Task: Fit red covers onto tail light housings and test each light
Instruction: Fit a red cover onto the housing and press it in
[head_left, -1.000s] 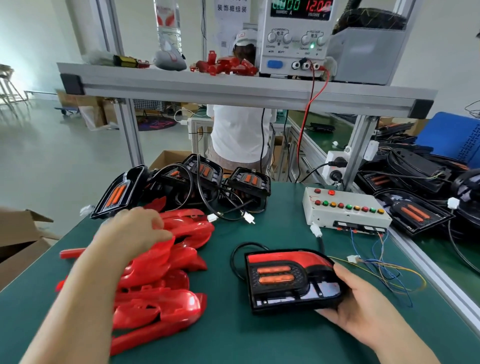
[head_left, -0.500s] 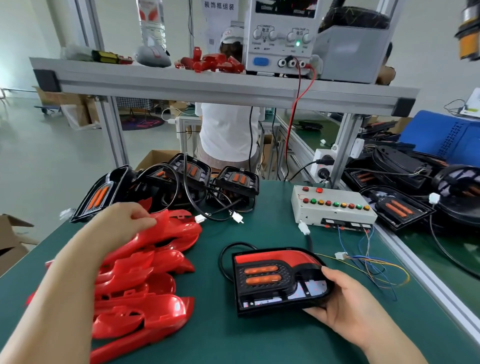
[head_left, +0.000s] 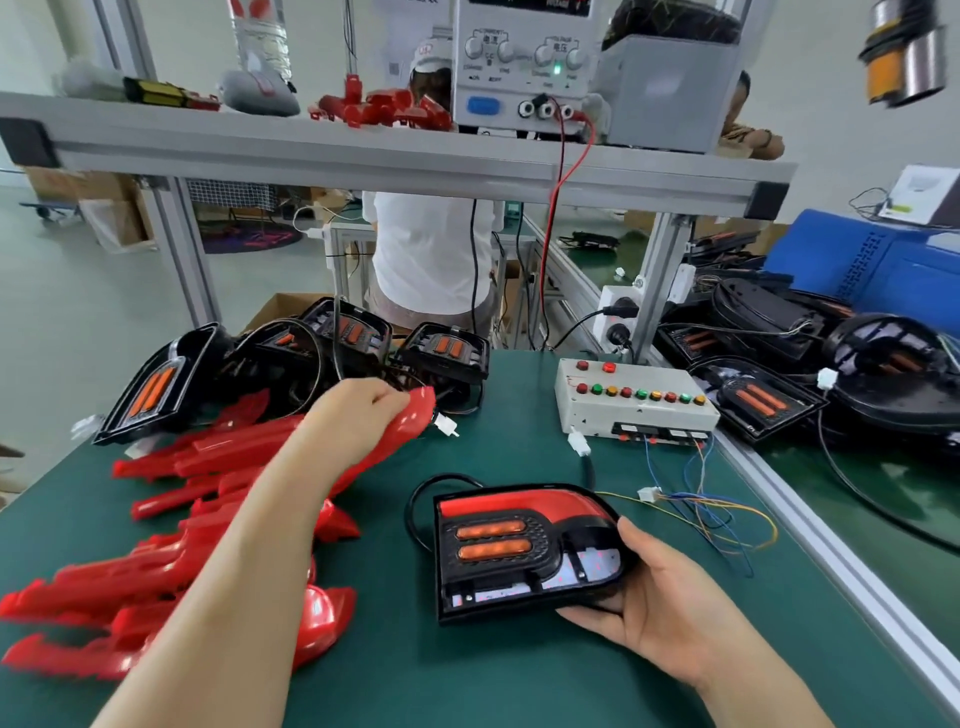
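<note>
Head view: your left hand (head_left: 358, 415) pinches a glossy red plastic cover (head_left: 415, 421) at frame centre, just right of the pile of red covers (head_left: 171, 519). Your right hand (head_left: 660, 608) grips the black rectangular tail light housing (head_left: 524, 551) at lower centre. Match the cover's contour to the housing's open recess before pressing.
</note>
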